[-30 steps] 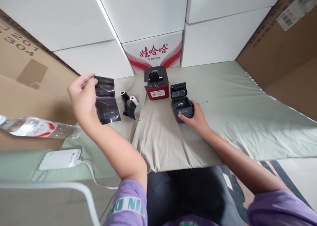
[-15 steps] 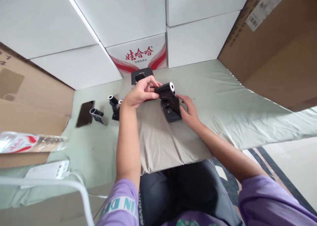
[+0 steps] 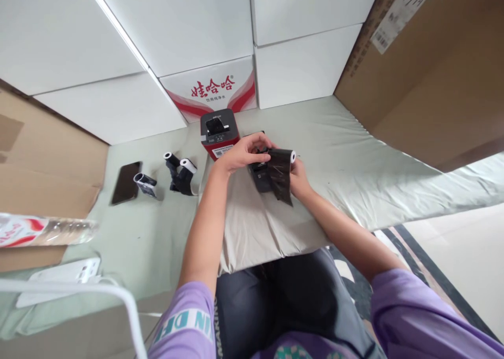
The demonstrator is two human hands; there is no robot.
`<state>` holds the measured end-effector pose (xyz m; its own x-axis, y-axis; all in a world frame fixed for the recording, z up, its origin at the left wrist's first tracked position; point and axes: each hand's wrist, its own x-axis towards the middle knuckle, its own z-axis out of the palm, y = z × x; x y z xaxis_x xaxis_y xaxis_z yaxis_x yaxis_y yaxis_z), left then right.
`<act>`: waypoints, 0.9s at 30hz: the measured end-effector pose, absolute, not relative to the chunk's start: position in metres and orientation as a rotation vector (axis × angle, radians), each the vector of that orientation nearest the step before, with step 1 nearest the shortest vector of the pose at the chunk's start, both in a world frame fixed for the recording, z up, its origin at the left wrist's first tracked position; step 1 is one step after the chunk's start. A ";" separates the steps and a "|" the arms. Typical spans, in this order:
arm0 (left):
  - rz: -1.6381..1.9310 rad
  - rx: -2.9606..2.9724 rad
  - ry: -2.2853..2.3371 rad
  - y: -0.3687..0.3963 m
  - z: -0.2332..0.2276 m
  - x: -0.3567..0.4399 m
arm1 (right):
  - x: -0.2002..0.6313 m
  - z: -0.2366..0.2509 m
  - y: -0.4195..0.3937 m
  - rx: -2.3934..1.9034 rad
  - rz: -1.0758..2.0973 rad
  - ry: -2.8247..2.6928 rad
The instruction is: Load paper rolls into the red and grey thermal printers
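Clear plastic, far left: water bottle point(image 3: 43, 230) lying on its side, white power strip point(image 3: 59, 275) below it.
Left of centre: dark phone point(image 3: 126, 182) flat on the bench point(image 3: 157, 233); spare rolls point(image 3: 179, 172) just beside it, well apart from the hands.
Centre back: red printer point(image 3: 218, 133), upright, untouched.
Left hand point(image 3: 240, 154): fingers curled, pinching the left end of the black ribbon roll point(image 3: 280, 162).
Ribbon roll: held just above the dark small printer point(image 3: 262, 172), loose tail hanging down.
Right hand point(image 3: 299, 176): partly hidden behind the ribbon; appears closed on its right side.
Step, judged: seating the roll; keep it level, tail untwisted, core ends lined up with the bay.
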<state>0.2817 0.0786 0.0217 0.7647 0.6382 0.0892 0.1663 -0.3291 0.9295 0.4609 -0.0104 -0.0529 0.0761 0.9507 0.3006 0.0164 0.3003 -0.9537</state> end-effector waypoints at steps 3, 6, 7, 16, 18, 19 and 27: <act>0.513 2.158 0.719 0.074 0.033 0.281 | 0.461 -0.054 -0.008 -0.983 0.897 -1.267; 0.511 2.347 0.823 0.065 0.047 0.281 | 0.465 -0.053 -0.004 -1.005 0.760 -1.343; 0.505 2.355 0.838 0.062 0.050 0.279 | 0.467 -0.053 -0.003 -1.037 0.678 -1.392; 0.226 2.196 1.113 0.071 0.044 0.263 | 0.475 -0.055 0.007 -1.277 0.356 -1.782; 0.200 2.229 1.158 0.075 0.037 0.264 | 0.474 -0.057 0.011 -1.304 0.372 -1.820; 0.190 2.243 1.169 0.077 0.034 0.265 | 0.473 -0.057 0.012 -1.306 0.380 -1.830; 0.196 2.351 1.277 0.087 0.018 0.266 | 0.470 -0.066 0.032 -1.302 0.436 -1.857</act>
<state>0.2663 0.0871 0.0178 0.5599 0.8238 -0.0892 0.7589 -0.4666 0.4543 0.4696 0.0322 -0.0657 -0.1418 0.8980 0.4166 0.6189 0.4088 -0.6707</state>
